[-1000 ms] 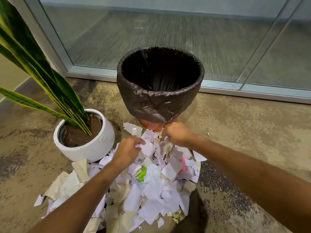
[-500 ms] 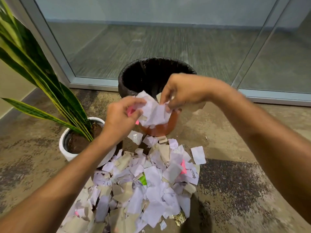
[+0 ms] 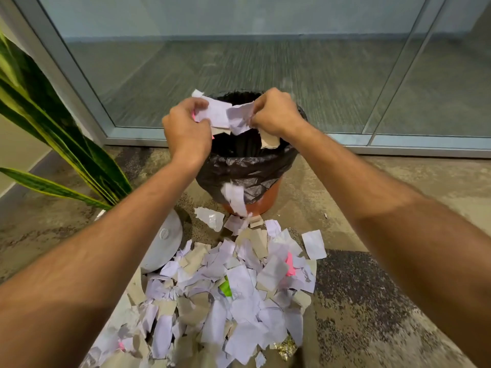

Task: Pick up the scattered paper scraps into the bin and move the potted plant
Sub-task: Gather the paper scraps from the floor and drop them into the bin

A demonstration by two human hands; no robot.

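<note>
An orange bin (image 3: 261, 197) lined with a black bag stands on the floor ahead of me. Over its open mouth my left hand (image 3: 187, 128) and my right hand (image 3: 275, 112) together grip a bunch of white and tan paper scraps (image 3: 225, 114). One white scrap (image 3: 235, 199) is blurred in the air in front of the bin wall. A large heap of paper scraps (image 3: 225, 301) covers the floor below my arms. The potted plant has long green leaves (image 3: 61, 139) and a white pot (image 3: 163, 243) partly hidden by my left forearm.
A glass wall with a metal frame (image 3: 398, 150) runs behind the bin. The floor (image 3: 372, 301) is mottled concrete with a dark patch right of the heap. A beige wall stands at the far left behind the plant.
Both hands rose from the heap with a bunch of scraps and now hold it over the bin's mouth. One scrap has slipped loose and is falling in front of the bin.
</note>
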